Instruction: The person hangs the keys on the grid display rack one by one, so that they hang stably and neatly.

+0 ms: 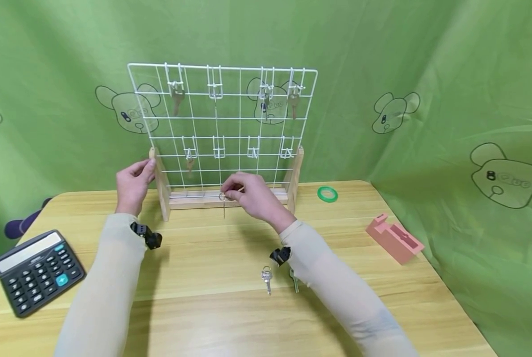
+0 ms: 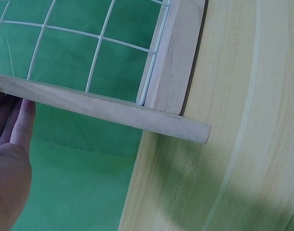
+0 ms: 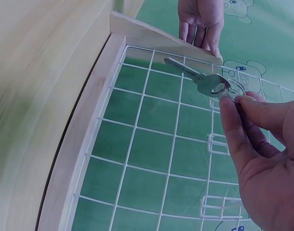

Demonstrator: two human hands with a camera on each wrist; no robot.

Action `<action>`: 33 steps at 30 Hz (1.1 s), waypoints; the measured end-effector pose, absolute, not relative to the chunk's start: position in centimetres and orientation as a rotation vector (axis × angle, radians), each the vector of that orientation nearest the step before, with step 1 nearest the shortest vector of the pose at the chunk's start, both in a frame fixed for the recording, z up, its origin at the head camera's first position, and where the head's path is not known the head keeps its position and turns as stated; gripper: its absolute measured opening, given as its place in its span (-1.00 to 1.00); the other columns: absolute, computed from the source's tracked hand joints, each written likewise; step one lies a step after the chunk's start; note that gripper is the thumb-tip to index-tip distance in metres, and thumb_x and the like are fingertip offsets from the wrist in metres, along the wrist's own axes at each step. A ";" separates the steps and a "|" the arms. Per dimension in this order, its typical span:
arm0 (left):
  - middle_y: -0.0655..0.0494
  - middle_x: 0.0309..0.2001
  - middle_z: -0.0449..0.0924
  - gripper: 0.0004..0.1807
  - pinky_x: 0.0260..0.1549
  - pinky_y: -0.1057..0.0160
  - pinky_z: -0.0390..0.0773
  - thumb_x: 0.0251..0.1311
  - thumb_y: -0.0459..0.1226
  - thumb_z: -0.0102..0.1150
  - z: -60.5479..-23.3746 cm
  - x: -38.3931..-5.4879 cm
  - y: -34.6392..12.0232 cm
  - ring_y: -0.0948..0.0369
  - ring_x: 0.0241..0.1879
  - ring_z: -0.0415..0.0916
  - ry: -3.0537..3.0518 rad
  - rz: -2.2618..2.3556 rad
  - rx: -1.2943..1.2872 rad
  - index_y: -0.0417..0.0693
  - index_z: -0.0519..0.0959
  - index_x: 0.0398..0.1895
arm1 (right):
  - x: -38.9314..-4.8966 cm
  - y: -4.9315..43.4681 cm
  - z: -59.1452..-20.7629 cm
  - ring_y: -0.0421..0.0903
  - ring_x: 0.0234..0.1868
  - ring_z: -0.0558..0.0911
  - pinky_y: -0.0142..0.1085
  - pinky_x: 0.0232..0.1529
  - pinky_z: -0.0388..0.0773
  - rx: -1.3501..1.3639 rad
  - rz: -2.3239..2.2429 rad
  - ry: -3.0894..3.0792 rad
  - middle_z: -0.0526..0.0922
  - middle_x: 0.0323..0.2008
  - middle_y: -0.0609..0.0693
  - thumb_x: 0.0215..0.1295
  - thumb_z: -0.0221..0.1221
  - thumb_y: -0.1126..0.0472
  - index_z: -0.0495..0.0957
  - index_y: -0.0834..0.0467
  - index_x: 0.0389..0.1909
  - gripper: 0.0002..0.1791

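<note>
My right hand (image 1: 252, 195) pinches the ring of a metal key (image 3: 199, 79) between thumb and fingertips, in front of the rack's lower part. In the head view the key hangs straight down. My left hand (image 1: 132, 186) holds the left wooden side post (image 2: 103, 107) of a white wire grid rack (image 1: 240, 118), near the post's top. Hooks line the grid in two rows. Several keys hang from them, among them one at upper left (image 1: 177, 101), one at upper right (image 1: 294, 105) and one at lower left (image 1: 190, 163).
Two more keys lie on the table, one (image 1: 267, 280) in the open and another (image 1: 295, 281) partly behind my right forearm. A calculator (image 1: 38, 272) sits at left. To the right are a green tape ring (image 1: 327, 194) and a pink block-shaped holder (image 1: 395, 239). Green curtain (image 1: 346, 44) surrounds the table.
</note>
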State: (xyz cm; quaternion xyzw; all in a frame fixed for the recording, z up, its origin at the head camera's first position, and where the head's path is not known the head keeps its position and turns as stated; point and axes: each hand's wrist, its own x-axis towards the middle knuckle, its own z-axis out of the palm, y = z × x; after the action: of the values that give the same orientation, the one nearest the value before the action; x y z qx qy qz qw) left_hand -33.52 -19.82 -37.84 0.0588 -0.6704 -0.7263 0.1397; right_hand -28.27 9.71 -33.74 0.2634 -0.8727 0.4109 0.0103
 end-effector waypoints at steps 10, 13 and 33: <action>-0.35 0.22 0.42 -0.40 0.01 0.36 0.59 0.23 -0.12 0.31 -37.8 -33.7 -20.1 0.21 -0.07 0.62 -1.958 -2.092 0.144 -0.35 0.46 0.21 | -28.9 10.0 -33.3 -0.15 -0.20 0.60 -0.42 -0.25 0.66 0.789 1.270 -2.708 0.61 -0.22 -0.10 0.34 0.21 0.38 0.65 0.18 -0.14 -0.87; -0.36 0.22 0.41 -0.39 0.03 0.34 0.59 0.23 -0.12 0.31 -37.7 -33.6 -20.1 0.22 -0.09 0.63 -1.963 -2.091 0.146 -0.36 0.46 0.21 | -29.1 10.0 -33.1 -0.16 -0.20 0.60 -0.43 -0.24 0.66 0.784 1.257 -2.699 0.61 -0.22 -0.10 0.34 0.22 0.37 0.65 0.18 -0.15 -0.87; -0.27 0.23 0.44 -0.34 0.05 0.38 0.57 0.23 0.00 0.26 -37.7 -33.4 -19.9 0.07 0.09 0.55 -2.045 -2.016 0.160 -0.28 0.45 0.25 | -30.6 9.1 -31.3 -0.15 -0.17 0.58 -0.41 -0.21 0.64 0.711 1.300 -2.625 0.62 -0.20 -0.09 0.35 0.22 0.35 0.64 0.15 -0.15 -0.88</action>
State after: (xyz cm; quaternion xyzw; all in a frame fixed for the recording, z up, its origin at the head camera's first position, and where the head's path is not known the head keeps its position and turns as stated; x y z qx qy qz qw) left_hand -33.45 -19.91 -37.74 0.0551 -0.7049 -0.6947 0.1324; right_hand -30.61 9.08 -31.32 0.2353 -0.8692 0.4303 0.0636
